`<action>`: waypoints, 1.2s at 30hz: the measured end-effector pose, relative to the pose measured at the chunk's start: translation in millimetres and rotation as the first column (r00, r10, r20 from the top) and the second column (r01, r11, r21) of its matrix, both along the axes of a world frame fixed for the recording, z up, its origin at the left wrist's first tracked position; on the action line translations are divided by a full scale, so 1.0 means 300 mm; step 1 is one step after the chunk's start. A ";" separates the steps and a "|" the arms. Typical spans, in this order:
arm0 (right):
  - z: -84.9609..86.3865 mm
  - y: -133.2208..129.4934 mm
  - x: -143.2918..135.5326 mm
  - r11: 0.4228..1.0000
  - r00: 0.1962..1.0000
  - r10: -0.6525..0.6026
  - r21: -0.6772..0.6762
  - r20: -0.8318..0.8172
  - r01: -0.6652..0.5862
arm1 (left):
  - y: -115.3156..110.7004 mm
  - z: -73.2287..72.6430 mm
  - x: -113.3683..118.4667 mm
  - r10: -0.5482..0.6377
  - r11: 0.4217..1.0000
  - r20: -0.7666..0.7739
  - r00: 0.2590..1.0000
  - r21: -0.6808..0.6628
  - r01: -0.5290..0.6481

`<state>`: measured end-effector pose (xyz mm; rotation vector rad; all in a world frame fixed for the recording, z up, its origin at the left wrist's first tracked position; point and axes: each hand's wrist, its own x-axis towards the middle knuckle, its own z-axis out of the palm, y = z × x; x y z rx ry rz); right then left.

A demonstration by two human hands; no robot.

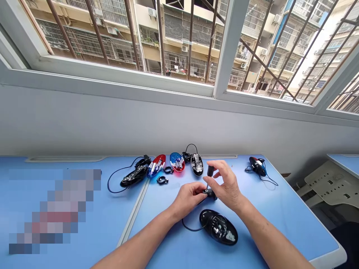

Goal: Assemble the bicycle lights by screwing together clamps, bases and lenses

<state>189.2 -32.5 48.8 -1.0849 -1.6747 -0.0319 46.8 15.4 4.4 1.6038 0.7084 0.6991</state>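
Note:
My right hand (229,188) pinches the black handle of a small screwdriver (210,171), which stands nearly upright. The metal shaft points down to a small black plastic part (214,195) on the blue table. My left hand (188,198) grips that part between thumb and fingers; its exact shape is mostly hidden. Just in front lies a black oval casing (206,216) with a round, cut-out middle and a silvery label. A thin black cable (190,228) curves from the casing toward my left hand.
Behind my hands are a red-and-blue shell (156,166), a blue-and-red shell (177,162), both holding batteries, an open black shell (197,164) and black clamp rings (162,180). A cabled black unit (134,176) lies left, another unit (258,166) right. A pixelated patch covers the far left.

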 end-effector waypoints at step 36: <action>-0.012 0.014 0.014 0.995 0.997 0.011 -0.099 -0.082 -0.019 | 0.010 -0.002 -0.002 -0.017 0.999 -0.026 1.000 -0.052 0.015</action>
